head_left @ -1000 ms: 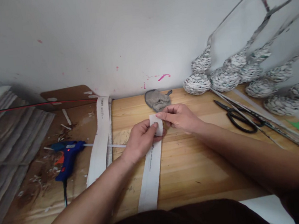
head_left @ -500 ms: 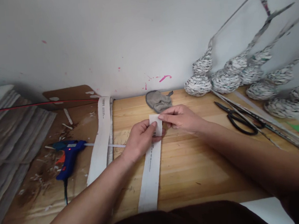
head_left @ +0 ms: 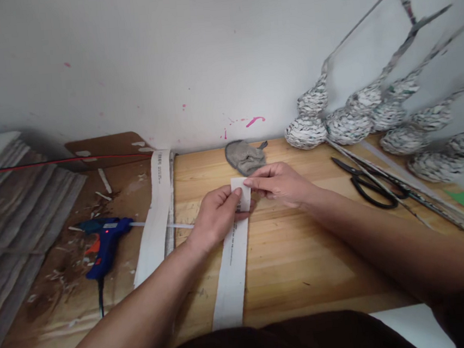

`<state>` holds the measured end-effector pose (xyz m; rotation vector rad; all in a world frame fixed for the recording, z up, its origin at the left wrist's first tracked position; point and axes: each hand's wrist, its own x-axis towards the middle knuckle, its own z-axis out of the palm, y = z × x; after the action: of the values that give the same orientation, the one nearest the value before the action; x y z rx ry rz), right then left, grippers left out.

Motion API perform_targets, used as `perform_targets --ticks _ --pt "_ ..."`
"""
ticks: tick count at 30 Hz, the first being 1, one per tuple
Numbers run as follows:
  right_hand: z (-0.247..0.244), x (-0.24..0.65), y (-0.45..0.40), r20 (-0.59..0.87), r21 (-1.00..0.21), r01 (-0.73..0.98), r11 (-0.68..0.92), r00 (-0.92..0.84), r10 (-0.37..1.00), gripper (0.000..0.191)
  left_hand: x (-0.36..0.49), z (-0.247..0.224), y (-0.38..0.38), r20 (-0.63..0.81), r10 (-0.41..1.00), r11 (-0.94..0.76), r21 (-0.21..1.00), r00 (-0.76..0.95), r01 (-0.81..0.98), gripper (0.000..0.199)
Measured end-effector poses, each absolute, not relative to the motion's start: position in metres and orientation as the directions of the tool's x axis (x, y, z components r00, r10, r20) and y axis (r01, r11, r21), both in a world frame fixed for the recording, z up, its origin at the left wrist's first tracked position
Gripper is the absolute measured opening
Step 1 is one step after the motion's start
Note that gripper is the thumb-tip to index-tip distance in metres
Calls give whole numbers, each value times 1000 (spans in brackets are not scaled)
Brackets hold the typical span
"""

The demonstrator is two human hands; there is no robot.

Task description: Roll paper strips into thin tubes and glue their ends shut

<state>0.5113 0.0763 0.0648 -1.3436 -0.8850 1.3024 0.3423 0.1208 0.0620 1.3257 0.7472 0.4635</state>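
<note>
A long white paper strip [head_left: 231, 281] with a line of dark print runs from the table's front edge up to both hands. My left hand [head_left: 219, 211] is closed on the strip near its far end, thumb on top and fingers beneath. At the upper right corner, my right hand [head_left: 276, 185] pinches the same strip between thumb and fingertips. A grey cloth pad [head_left: 244, 156] lies just beyond the hands. Left of them rests a stack of similar paper strips [head_left: 155, 230].
A blue glue gun [head_left: 106, 246], its red light on, lies on scrap-strewn cardboard [head_left: 58, 333]. Far left stands a pile of bundled paper [head_left: 13, 244]. Black scissors [head_left: 370, 188], thin paper rods [head_left: 424, 205] and several woven paper gourds [head_left: 305, 132] are at the right, by the wall.
The view has shifted very slightly. Both hands keep the same grip on the paper strip, with no clear movement of it.
</note>
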Motion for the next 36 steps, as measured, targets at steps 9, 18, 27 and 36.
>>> perform_targets --ticks 9,18,27,36 --pt "62 509 75 -192 -980 -88 -177 205 960 34 342 62 121 -205 681 163 978 703 127 33" --pt "59 506 75 -133 -990 -66 -121 221 966 41 342 57 121 -171 654 77 984 737 160 25" --pt "58 498 73 -88 -995 -67 -76 214 973 45 340 62 118 -94 682 -98 971 726 217 24" --pt "67 508 70 -71 -997 -24 -70 28 997 38 344 64 119 -192 721 148 981 666 123 26"
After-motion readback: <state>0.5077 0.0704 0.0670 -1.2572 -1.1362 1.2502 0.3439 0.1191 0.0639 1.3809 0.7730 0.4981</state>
